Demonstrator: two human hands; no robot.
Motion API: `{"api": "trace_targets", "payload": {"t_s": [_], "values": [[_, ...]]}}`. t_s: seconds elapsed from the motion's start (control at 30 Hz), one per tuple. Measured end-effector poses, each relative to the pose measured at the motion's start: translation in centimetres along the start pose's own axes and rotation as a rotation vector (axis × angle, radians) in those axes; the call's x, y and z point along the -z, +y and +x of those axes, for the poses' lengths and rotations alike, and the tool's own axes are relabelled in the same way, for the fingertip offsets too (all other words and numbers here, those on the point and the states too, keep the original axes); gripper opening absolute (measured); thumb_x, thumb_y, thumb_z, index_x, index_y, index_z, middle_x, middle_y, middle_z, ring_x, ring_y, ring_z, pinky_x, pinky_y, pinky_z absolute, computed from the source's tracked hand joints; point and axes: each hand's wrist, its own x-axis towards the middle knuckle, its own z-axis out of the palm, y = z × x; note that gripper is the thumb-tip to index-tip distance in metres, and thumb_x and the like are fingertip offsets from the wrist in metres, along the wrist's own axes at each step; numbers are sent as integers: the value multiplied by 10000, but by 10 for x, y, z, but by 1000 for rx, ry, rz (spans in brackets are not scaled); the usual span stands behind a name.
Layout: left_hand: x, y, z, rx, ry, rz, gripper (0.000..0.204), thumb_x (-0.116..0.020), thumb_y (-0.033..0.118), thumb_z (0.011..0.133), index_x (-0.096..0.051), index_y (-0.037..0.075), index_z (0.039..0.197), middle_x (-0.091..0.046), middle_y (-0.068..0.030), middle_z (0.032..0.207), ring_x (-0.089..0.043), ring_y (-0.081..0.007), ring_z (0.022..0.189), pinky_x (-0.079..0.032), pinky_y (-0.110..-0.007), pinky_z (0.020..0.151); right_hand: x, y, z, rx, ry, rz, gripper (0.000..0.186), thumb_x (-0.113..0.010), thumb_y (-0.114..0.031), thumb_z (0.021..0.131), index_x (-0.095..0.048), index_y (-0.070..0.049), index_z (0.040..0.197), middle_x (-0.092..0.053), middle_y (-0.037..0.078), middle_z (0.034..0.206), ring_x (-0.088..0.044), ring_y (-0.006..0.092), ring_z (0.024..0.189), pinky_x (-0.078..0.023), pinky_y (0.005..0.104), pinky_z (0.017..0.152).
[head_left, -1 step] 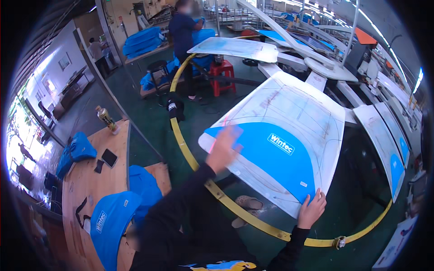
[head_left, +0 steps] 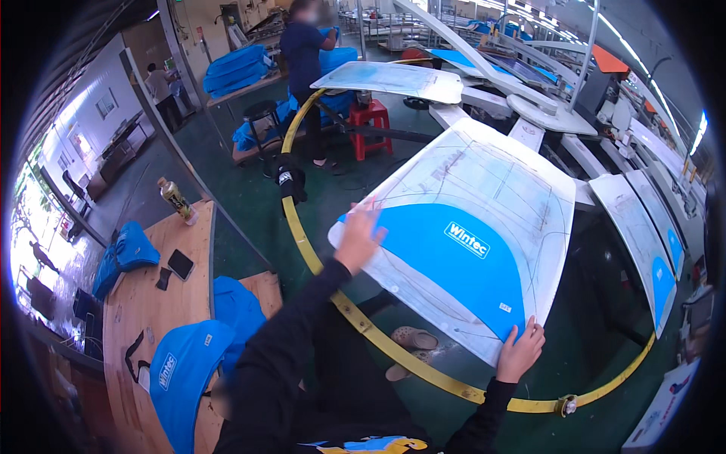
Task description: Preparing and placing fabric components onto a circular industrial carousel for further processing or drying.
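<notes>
A curved blue fabric panel [head_left: 454, 261] with a white printed logo lies flat on a white, marked and stained printing board [head_left: 499, 181] in front of me. My left hand [head_left: 358, 239] rests at the panel's left end, fingers spread and slightly blurred. At the panel's right corner, by the board's near right edge, my right hand [head_left: 522, 351] lays its fingertips on the fabric and the board, palm off the edge. Neither hand is wrapped round anything.
A yellow ring rail [head_left: 355, 314] curves between me and the board. To the left, a wooden table [head_left: 128, 318] bears a stack of blue printed panels [head_left: 189, 356], a bottle [head_left: 178, 200] and a phone [head_left: 181, 264]. A co-worker [head_left: 302, 57] stands beyond, near a red stool [head_left: 370, 129].
My left hand has shifted left toward the panel's left tip. The right hand stays at the right corner, and the fabric lies as before.
</notes>
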Motion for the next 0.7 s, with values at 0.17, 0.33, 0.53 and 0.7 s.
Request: {"api": "trace_targets", "payload": {"t_s": [0.17, 0.33, 0.53, 0.7], "values": [[-36, -94, -5, 112, -169, 143, 504, -509, 275, 948, -417, 13, 1369, -346, -229, 1466, -291, -450, 1364, -285, -480, 1106, -3, -6, 5, -23, -14, -71, 320, -614, -205, 874, -595, -34, 1144, -526, 126, 1054, -508, 307, 1008, -414, 403, 811], [-42, -80, 4, 43, -115, -36, 395, -564, 242, 897, -534, 18, 1221, -520, -163, 1328, -421, -404, 1272, -373, -462, 1017, 3, -14, 17, -61, -56, 110, 145, -650, -103, 815, -540, -37, 883, -548, 89, 941, -519, 289, 912, -407, 408, 791], [-36, -64, 30, 290, -144, 240, 319, -666, 333, 801, -648, 100, 1017, -660, -101, 1021, -548, -307, 970, -380, -425, 858, 6, -33, 23, -29, -55, 560, 138, -636, -42, 823, -521, 3, 884, -555, 130, 822, -551, 300, 785, -442, 378, 712], [-24, -34, 37, 208, -127, -57, 316, -663, 345, 830, -623, 57, 954, -620, -116, 845, -577, -267, 765, -427, -384, 747, 5, -71, 20, -26, -122, 1192, 108, -592, -82, 929, -512, -10, 940, -518, 29, 824, -496, 108, 759, -425, 254, 703]]}}
